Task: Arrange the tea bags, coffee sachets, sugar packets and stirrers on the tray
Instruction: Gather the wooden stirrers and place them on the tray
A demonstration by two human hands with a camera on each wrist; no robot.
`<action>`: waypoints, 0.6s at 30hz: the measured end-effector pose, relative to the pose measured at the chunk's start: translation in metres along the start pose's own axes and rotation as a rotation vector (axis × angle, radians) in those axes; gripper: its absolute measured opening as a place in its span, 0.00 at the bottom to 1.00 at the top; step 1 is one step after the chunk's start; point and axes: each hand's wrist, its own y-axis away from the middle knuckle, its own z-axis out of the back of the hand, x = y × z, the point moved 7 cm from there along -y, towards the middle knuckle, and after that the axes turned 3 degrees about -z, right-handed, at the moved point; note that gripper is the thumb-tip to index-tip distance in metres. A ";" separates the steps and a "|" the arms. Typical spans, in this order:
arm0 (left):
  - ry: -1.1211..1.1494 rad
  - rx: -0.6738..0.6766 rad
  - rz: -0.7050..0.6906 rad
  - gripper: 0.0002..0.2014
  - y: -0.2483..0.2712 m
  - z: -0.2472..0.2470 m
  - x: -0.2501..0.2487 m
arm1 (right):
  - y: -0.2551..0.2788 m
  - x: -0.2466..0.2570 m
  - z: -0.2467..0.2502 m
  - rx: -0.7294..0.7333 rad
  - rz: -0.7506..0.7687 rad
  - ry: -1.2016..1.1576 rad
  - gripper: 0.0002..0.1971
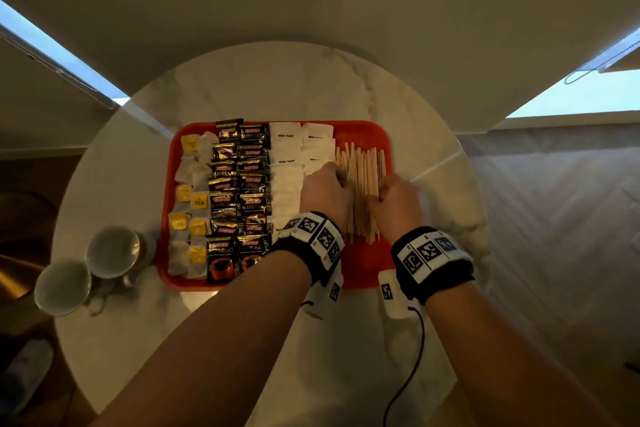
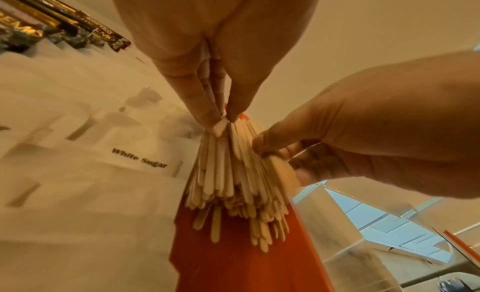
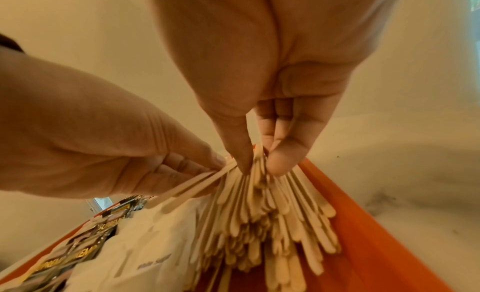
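A red tray (image 1: 362,272) lies on a round marble table (image 1: 242,87). Across it from left to right run tea bags (image 1: 190,204), black coffee sachets (image 1: 239,184), white sugar packets (image 1: 285,184) and a pile of wooden stirrers (image 1: 363,166). My left hand (image 1: 341,180) pinches a few stirrers at the pile's left side. My right hand (image 1: 375,198) pinches stirrers at the pile's right side. In the left wrist view my left hand (image 2: 224,119) nips the stirrers (image 2: 223,183) between thumb and fingers. In the right wrist view my right hand (image 3: 259,162) grips the bundle of stirrers (image 3: 272,224).
Two mugs (image 1: 114,250) (image 1: 64,288) stand on the table just left of the tray. A thin black cable (image 1: 412,357) hangs from my right wristband over the table's near part. The table's rim curves close past the tray's right side.
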 end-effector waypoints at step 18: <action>-0.111 -0.060 -0.198 0.12 -0.017 0.009 -0.018 | 0.003 -0.014 0.005 -0.070 0.051 0.032 0.17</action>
